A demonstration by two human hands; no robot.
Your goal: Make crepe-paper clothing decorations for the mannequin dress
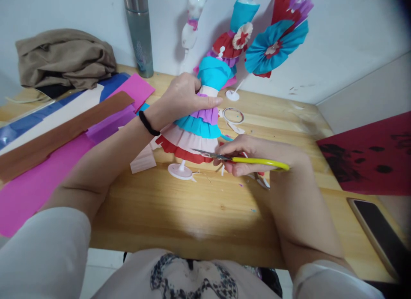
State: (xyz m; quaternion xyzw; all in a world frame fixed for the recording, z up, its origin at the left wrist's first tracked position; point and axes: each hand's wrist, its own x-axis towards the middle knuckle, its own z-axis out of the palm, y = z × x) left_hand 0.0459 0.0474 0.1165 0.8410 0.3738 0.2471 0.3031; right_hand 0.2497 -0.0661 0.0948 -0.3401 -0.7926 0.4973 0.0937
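Note:
A small dress form wears a tiered crepe-paper dress (195,134) in blue, white, purple, pale pink and red. Its white round base (180,171) shows below the hem on the table. My left hand (184,95) grips the dress at the waist, thumb across the front. In my right hand (248,151) are scissors (257,161) with yellow handles. Their blades point left and lie along the pale pink tier, just over the red ruffle. Whether they touch the paper I cannot tell. My right fingers partly hide the scissors' pivot side.
Crepe-paper strips (67,134) in pink, brown and purple lie left, before a brown cloth (66,59) and a bottle (138,37). Behind stand another dressed form (245,16) and a blue paper rosette (278,46). A ring of tape (233,115) and a phone (375,230) lie right.

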